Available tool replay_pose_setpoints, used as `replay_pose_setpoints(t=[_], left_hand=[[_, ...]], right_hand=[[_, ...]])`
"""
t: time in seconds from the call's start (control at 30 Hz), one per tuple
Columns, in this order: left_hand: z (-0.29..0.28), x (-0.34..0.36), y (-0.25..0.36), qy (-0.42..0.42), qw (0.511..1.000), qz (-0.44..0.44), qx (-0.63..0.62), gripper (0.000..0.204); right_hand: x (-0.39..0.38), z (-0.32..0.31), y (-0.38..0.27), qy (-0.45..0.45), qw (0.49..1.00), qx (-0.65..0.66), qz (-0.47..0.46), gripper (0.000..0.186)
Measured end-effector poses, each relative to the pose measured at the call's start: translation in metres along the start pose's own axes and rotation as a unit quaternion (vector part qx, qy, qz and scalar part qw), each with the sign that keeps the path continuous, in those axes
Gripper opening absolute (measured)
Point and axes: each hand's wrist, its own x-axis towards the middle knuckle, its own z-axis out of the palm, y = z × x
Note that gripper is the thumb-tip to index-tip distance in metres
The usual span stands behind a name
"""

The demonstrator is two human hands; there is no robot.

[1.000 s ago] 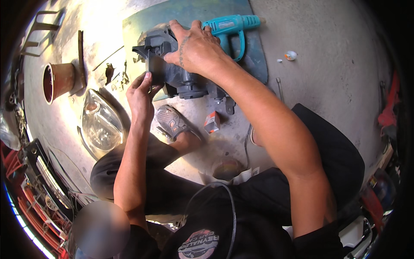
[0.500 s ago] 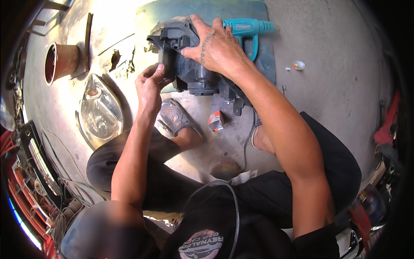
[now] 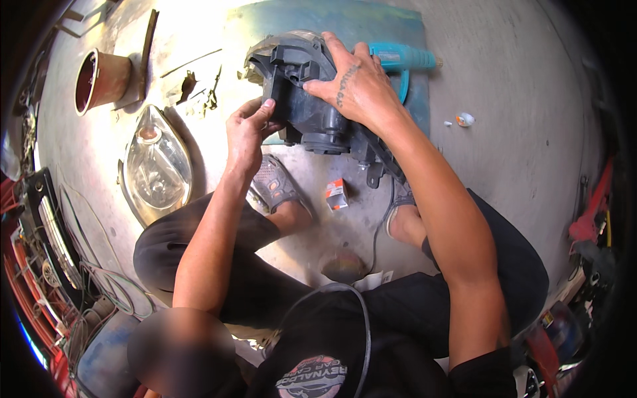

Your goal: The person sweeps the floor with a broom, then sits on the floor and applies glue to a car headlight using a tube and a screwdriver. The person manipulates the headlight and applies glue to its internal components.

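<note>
A black car headlight housing [image 3: 307, 109] is held up in front of me, its back with round caps and brackets facing me. My left hand [image 3: 251, 126] pinches its left edge, thumb on the near side and fingers curled behind. Across the top right of the housing lies my right hand [image 3: 357, 85], its thumb pressed on the back and its fingers over the upper rim. Partly hidden behind that hand, a teal heat gun [image 3: 406, 58] rests on a greenish board [image 3: 415, 126]. A clear headlight lens [image 3: 158, 162] lies on the floor to the left.
A brown bucket [image 3: 105, 79] lies tipped at the far left beside a dark metal strip [image 3: 147, 56]. Between my feet sits a small orange and white box [image 3: 337, 194]. A small orange and white container [image 3: 465, 119] lies to the right. Cables and car parts line the left edge.
In the picture, the housing and both hands sit slightly further right and lower; much of the surroundings shifts too, as the view has moved. Both hands keep their hold.
</note>
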Motion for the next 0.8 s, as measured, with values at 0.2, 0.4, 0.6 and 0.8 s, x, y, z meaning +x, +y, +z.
replay_pose_setpoints(t=[0.2,0.4,0.6,0.8], left_hand=[[0.002,-0.001,0.004,-0.01,0.999,0.011,0.043,0.042],[0.005,-0.002,0.005,0.033,0.997,0.026,0.069,0.037],[0.005,0.008,-0.01,0.053,0.994,0.047,0.085,0.044],[0.008,0.01,-0.007,0.037,0.991,0.028,0.122,0.047]], right_hand=[[-0.001,-0.003,0.0,-0.008,0.999,0.036,-0.011,0.097],[-0.003,0.003,0.001,-0.015,0.998,0.048,-0.035,0.095],[-0.007,0.0,-0.001,0.007,0.998,0.04,-0.049,0.095],[-0.007,-0.002,0.007,0.001,0.998,0.057,-0.035,0.097]])
